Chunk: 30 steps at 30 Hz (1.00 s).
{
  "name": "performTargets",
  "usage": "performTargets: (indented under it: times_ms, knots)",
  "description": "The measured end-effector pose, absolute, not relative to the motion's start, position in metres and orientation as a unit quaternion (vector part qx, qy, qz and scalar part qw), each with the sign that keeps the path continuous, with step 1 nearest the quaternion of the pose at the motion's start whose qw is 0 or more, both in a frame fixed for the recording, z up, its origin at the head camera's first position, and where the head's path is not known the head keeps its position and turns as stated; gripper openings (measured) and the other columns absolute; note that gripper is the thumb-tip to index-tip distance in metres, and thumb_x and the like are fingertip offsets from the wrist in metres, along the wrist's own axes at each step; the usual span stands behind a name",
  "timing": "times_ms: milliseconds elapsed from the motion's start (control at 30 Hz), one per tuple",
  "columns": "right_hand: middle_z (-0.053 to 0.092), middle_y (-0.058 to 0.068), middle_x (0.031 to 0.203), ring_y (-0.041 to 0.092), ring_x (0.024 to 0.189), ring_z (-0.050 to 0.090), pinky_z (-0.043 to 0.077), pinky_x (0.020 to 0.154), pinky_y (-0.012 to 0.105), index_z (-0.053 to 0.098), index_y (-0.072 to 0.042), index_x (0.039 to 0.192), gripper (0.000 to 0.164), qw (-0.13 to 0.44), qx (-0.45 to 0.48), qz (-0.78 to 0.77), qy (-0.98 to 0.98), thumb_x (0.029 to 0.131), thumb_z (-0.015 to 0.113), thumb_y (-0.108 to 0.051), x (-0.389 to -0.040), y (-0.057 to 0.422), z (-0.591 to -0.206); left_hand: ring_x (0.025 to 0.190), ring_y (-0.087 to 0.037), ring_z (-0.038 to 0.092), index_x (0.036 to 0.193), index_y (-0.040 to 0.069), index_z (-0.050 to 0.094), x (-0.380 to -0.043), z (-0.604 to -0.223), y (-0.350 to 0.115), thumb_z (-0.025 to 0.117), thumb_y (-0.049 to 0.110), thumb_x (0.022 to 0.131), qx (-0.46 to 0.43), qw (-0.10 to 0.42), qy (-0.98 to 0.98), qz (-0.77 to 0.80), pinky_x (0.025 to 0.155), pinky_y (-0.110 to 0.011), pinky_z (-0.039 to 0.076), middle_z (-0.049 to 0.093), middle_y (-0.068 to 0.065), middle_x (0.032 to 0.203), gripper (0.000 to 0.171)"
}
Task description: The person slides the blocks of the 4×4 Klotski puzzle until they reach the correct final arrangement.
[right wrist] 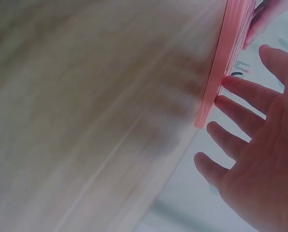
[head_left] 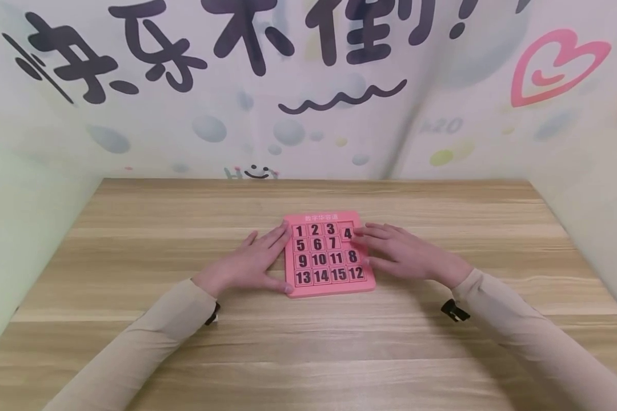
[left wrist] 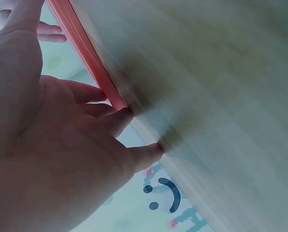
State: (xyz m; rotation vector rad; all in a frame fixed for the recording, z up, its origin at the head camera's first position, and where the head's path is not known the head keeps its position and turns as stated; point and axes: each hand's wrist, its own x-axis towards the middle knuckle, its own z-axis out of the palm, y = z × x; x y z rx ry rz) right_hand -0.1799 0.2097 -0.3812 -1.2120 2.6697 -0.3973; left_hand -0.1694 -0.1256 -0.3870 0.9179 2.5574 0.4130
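Observation:
A pink number sliding puzzle lies flat on the table, its black-numbered tiles facing up. Tile 4 sits slightly below the 1-2-3 row in the right column, with tile 8 and tile 12 lower down. My left hand spans the puzzle's left side, thumb at the lower corner and extended fingers along the upper edge. Over the right edge reaches my right hand, its fingertips at tile 4 and its thumb lower by the frame. In the right wrist view, the fingers are spread and nearly straight.
The wood-grain table extends around the puzzle on all sides. Behind it hangs a white backdrop with large black characters and a pink heart. Dark straps show at both wrists.

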Motion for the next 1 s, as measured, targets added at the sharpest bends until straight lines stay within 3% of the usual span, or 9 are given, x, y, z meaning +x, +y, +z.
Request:
performTargets:
  times_ms: [1000]
  knots:
    - [0.036, 0.014, 0.151, 0.039, 0.140, 0.024, 0.015, 0.112, 0.061, 0.042, -0.008, 0.147, 0.056, 0.099, -0.367, -0.125, 0.916, 0.099, 0.053, -0.036, -0.1822, 0.2017, -0.3823, 0.146, -0.030, 0.002, 0.153, 0.000, 0.009, -0.1692, -0.3853, -0.1250, 0.068, 0.062, 0.079, 0.327, 0.192, 0.913, 0.150, 0.114, -0.056, 0.000, -0.003, -0.014, 0.160, 0.113]
